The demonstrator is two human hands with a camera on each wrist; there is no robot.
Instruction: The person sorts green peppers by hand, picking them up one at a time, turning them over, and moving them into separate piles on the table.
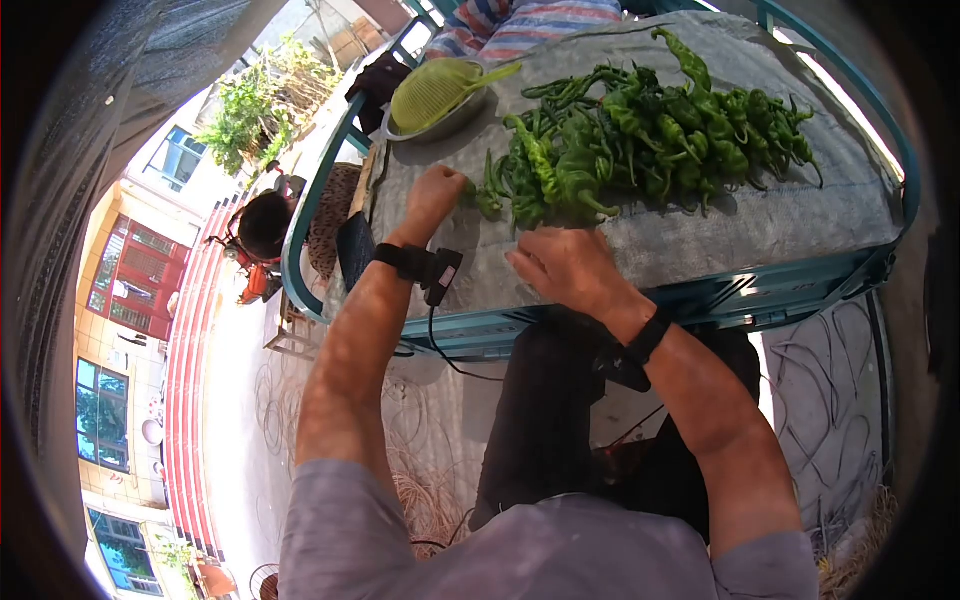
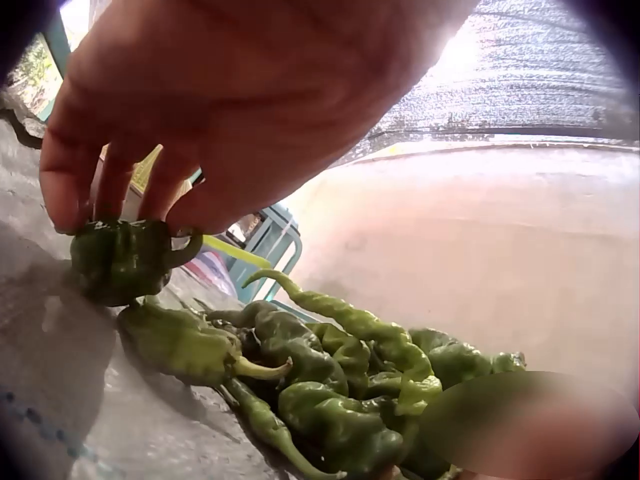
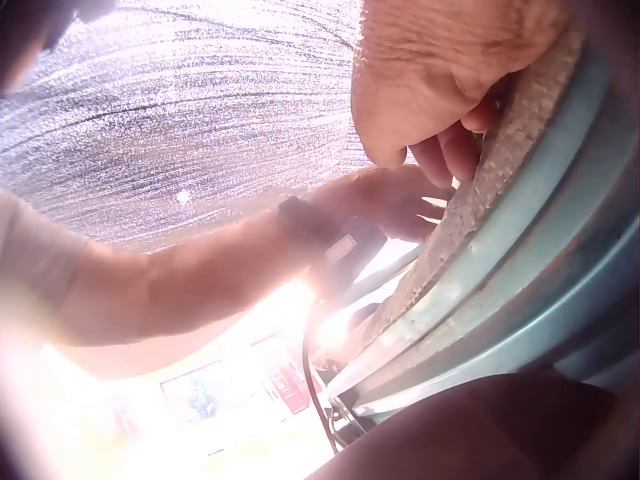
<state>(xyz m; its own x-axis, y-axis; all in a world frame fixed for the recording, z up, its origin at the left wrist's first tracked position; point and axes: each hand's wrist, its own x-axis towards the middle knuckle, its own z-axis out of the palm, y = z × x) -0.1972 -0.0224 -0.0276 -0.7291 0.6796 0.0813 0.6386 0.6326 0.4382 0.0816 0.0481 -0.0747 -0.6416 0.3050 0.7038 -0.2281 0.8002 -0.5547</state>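
Observation:
My left hand [image 1: 436, 200] reaches over the grey sheet [image 1: 460, 260], left of a heap of green peppers [image 1: 650, 140]. In the left wrist view, the fingertips of the left hand [image 2: 230, 90] pinch a dark green pepper [image 2: 122, 262] from above. A paler pepper [image 2: 185, 345] lies right beside it. My right hand [image 1: 575, 265] is at the near edge of the heap, its fingers loosely bent toward the sheet. From the right wrist, the right hand [image 3: 450, 80] shows no pepper between thumb and fingers.
A yellow-green plastic strainer [image 1: 435, 95] sits in a metal bowl [image 1: 440, 128] at the back left. Blue-green metal rails [image 1: 300, 235] border the sheet-covered cart bed. Behind it lies a striped cloth [image 1: 540, 25]. My legs [image 1: 540, 410] are close to the cart's near side.

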